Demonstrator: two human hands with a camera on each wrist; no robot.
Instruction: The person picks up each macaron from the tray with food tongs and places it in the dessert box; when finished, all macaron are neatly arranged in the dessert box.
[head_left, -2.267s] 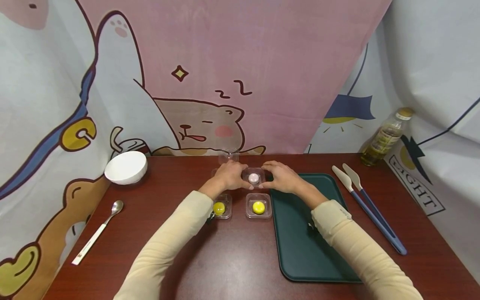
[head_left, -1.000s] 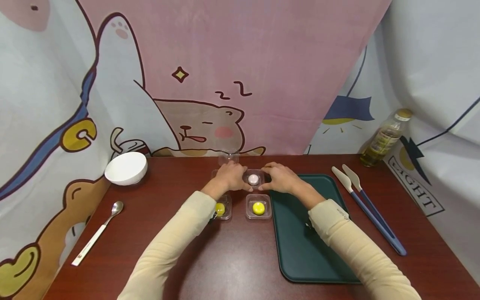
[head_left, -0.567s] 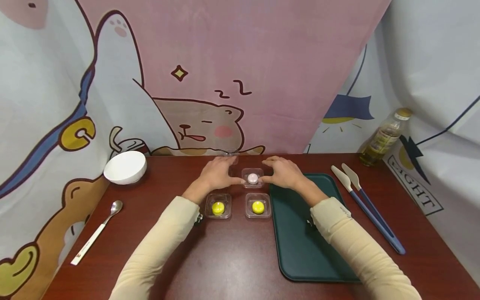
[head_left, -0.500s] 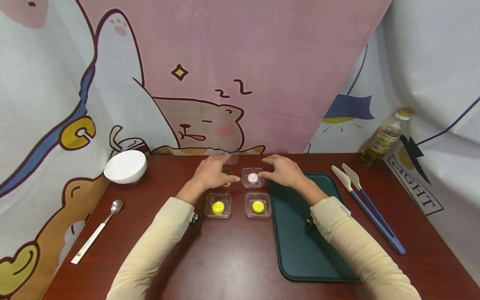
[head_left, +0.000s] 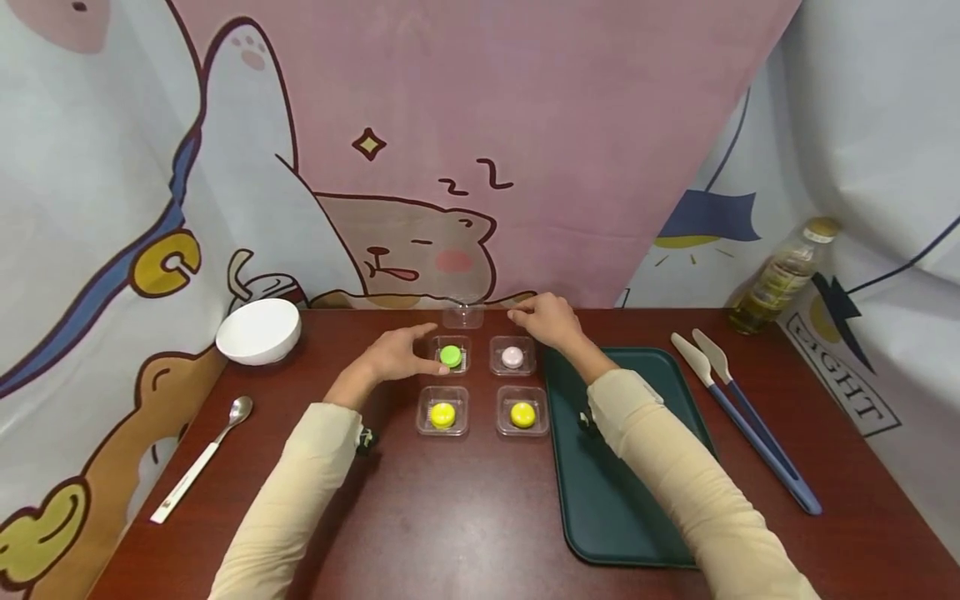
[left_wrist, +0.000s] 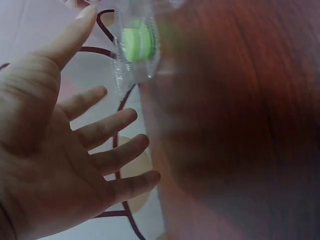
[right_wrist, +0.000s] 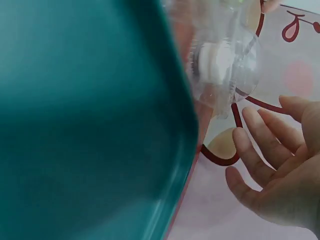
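My left hand (head_left: 390, 357) is spread beside a clear plastic box holding a green macaron (head_left: 451, 357), its thumb at the near side of the box. In the left wrist view the palm and separated fingers (left_wrist: 120, 125) show, with nothing in them. My right hand (head_left: 550, 319) is raised just behind a box with a pale pink macaron (head_left: 512, 357), fingers loosely bent. The right wrist view shows that hand with nothing in its fingers (right_wrist: 250, 155). A clear domed lid (head_left: 462, 315) lies at the back. Nearer stand boxes with a yellow macaron (head_left: 442, 415) and another yellow macaron (head_left: 522, 414).
A dark green tray (head_left: 622, 500) lies under the right forearm. To its right are long blue-handled tongs (head_left: 761, 433) and an oil bottle (head_left: 783, 279). A white bowl (head_left: 258, 332) and a spoon (head_left: 202, 458) sit at left. Printed cloth (head_left: 585, 125) hangs behind the table.
The left hand has moved left, away from the pink macaron's box, uncovering the green macaron. The right hand has shifted back and slightly left, off the box's side.
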